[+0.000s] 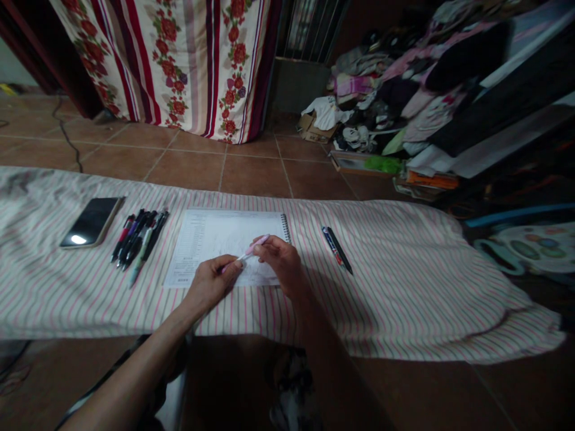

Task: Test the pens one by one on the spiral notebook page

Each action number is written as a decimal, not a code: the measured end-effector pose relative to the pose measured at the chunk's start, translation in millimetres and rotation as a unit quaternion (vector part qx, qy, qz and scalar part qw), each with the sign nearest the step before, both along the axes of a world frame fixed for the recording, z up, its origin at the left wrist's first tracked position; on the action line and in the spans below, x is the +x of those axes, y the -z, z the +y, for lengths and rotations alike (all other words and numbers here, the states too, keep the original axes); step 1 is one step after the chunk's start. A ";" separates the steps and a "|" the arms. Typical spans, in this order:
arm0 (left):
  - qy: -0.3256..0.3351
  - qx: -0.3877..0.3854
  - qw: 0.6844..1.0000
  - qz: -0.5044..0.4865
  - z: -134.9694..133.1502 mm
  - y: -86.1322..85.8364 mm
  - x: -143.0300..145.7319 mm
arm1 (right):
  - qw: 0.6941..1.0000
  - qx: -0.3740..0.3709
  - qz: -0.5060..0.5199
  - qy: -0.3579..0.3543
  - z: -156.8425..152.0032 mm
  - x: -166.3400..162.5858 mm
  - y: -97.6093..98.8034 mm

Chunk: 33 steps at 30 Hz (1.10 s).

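Note:
Both my hands hold one pink pen (251, 250) over a spiral notebook (215, 239) with a printed sheet on it. My left hand (211, 282) pinches the pen's lower end. My right hand (281, 263) pinches its upper end with closed fingers. The notebook lies on a striped cloth (404, 281) spread over the floor. Several pens (139, 238) lie in a row left of the notebook. Two more pens (336, 248) lie to its right.
A dark phone (92, 221) rests face up at the cloth's left. A floral curtain (179, 60) hangs behind on the brown tiled floor. A heap of clothes and boxes (404, 102) fills the back right.

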<state>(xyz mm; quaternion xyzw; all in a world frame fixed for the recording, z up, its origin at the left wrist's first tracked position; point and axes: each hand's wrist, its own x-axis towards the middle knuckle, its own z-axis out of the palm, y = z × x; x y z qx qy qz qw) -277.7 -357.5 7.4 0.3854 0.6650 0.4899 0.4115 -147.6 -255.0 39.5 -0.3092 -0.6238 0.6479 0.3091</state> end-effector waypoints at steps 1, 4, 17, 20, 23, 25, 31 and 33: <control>0.000 0.001 1.000 0.000 0.0 0.3 0.0 | 1.000 0.001 -0.001 -0.004 -0.5 -0.1 -0.2; 0.001 0.002 1.000 -0.003 0.2 0.9 0.0 | 1.000 0.000 0.002 -0.015 -1.7 -0.5 -0.3; -0.005 0.016 0.999 0.040 -0.6 0.7 -2.7 | 1.000 -0.003 -0.008 -0.002 -4.4 -6.3 12.1; -0.004 0.015 0.999 0.034 -0.4 2.3 -3.4 | 1.000 -0.004 0.010 0.003 -5.3 -7.8 14.4; 0.006 0.015 0.999 0.038 0.2 1.7 -4.0 | 1.000 -0.001 0.016 -0.003 -6.1 -8.6 15.4; 0.006 0.017 0.999 0.032 0.6 0.9 -4.2 | 1.000 0.000 0.012 -0.007 -6.4 -8.7 15.3; 0.002 0.012 1.000 0.022 0.1 0.4 -3.9 | 1.000 0.015 0.003 -0.017 -6.5 -7.8 14.9; 0.001 0.016 1.000 0.027 -0.3 0.0 -3.7 | 1.000 0.020 -0.001 -0.021 -6.4 -7.5 15.1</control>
